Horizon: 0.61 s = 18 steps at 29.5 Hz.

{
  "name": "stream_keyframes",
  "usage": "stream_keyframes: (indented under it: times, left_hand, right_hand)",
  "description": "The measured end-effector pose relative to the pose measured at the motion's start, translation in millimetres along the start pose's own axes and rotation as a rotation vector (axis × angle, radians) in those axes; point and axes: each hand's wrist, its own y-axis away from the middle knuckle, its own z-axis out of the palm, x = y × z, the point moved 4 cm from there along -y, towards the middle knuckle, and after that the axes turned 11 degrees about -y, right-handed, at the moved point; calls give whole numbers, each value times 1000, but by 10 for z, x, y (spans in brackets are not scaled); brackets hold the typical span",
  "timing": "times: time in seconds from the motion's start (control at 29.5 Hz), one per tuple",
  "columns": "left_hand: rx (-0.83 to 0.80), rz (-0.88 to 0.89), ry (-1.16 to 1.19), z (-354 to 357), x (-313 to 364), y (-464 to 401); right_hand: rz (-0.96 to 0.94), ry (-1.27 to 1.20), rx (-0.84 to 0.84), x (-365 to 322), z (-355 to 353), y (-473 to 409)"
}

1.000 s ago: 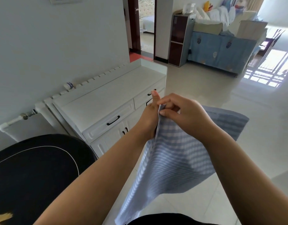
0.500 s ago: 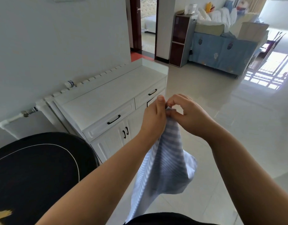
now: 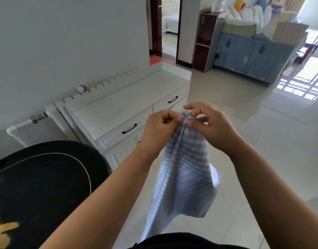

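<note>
A light blue and white striped cloth (image 3: 183,175) hangs in front of me, held up by its top edge. My left hand (image 3: 161,126) pinches that edge with curled fingers. My right hand (image 3: 208,123) pinches the same edge right beside it, thumb and forefinger together, other fingers lifted. The two hands almost touch. The cloth drops in folds between my forearms, and its lower end is hidden behind my dark clothing.
A white cabinet (image 3: 122,112) with drawers and black handles stands along the left wall, a white radiator (image 3: 57,112) behind it. A black rounded table (image 3: 38,186) is at lower left. Pale tiled floor (image 3: 262,141) stretches right toward a blue covered sofa (image 3: 253,56) and a doorway (image 3: 165,27).
The cloth, spread wide to the right a second ago, has fallen into a narrow hanging fold. My hands have drawn together along its top edge and shifted slightly right.
</note>
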Motion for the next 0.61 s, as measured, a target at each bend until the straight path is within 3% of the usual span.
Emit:
stream_keyframes:
  times: [0.14,0.47,0.61]
  left_hand:
    - [-23,-13,64,-1,16,20]
    - [-168,-97,237,16,-79,35]
    - [-104,-39,198,55,-79,100]
  right_hand:
    - [-11,-24,-62,-57,61,-9]
    - [-22,-55,40,-23,102,1]
    - [-24,-9,104,-11,94,-33]
